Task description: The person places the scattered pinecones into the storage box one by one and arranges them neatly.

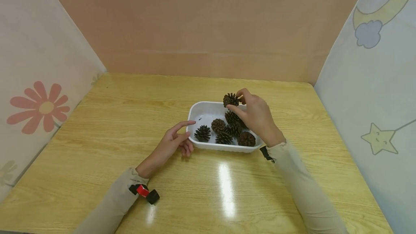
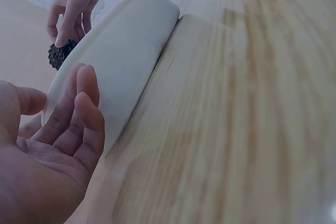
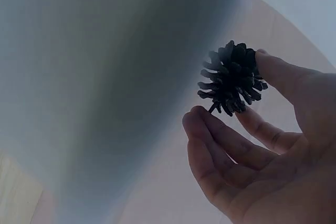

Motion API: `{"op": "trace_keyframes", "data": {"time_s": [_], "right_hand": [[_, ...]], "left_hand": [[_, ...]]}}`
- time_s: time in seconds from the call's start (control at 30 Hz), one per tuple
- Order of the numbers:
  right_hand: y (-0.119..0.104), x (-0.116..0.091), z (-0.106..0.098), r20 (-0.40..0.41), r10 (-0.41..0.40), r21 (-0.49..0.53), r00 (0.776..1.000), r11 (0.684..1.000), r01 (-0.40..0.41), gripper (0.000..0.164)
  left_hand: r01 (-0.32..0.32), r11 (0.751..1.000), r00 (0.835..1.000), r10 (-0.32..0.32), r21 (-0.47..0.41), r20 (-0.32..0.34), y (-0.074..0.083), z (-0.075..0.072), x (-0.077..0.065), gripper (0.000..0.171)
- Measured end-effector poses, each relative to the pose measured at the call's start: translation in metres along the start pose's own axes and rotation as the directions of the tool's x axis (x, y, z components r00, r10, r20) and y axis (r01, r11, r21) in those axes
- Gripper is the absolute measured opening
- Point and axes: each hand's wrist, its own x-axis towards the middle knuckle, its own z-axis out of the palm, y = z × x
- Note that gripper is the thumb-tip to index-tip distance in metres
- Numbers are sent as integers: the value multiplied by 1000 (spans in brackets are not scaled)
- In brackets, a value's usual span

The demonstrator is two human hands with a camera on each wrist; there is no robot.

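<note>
My right hand [image 1: 256, 113] pinches a brown pine cone [image 1: 230, 99] between thumb and fingers, over the far rim of a white plastic tray [image 1: 208, 106]. Close up in the right wrist view, the pine cone [image 3: 233, 80] shows its spread scales, thumb on one side and fingertips on the other. Inside the tray lie several more pine cones, among them a dark one [image 1: 203, 133] at the left and a rounder one [image 1: 246, 139] at the near right. At the tray's left end, my left hand [image 1: 169, 143] touches the rim with relaxed fingers; its index finger reaches just over the edge.
The tray stands on a yellow wood-grain table [image 1: 146, 100]. A brown panel [image 1: 211, 24] rises behind it, and pale printed walls flank both sides, one with a pink flower [image 1: 45, 107], the other with a star [image 1: 379, 138]. Black straps sit on both sleeves.
</note>
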Motion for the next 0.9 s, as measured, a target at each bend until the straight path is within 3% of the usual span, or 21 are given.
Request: {"op": "trace_keyframes", "data": {"time_s": [0.43, 0.67, 0.9], "right_hand": [[-26, 1, 20, 72, -11, -59, 997, 998, 16, 46], [-35, 4, 31, 93, -7, -39, 996, 999, 10, 46], [-37, 2, 52, 17, -33, -63, 999, 997, 34, 44]], "left_hand": [[20, 1000, 1000, -20, -3, -3, -1, -2, -2, 44], [11, 1000, 1000, -11, -3, -2, -1, -1, 2, 46], [11, 1000, 1000, -11, 1, 3, -3, -1, 5, 46]]}}
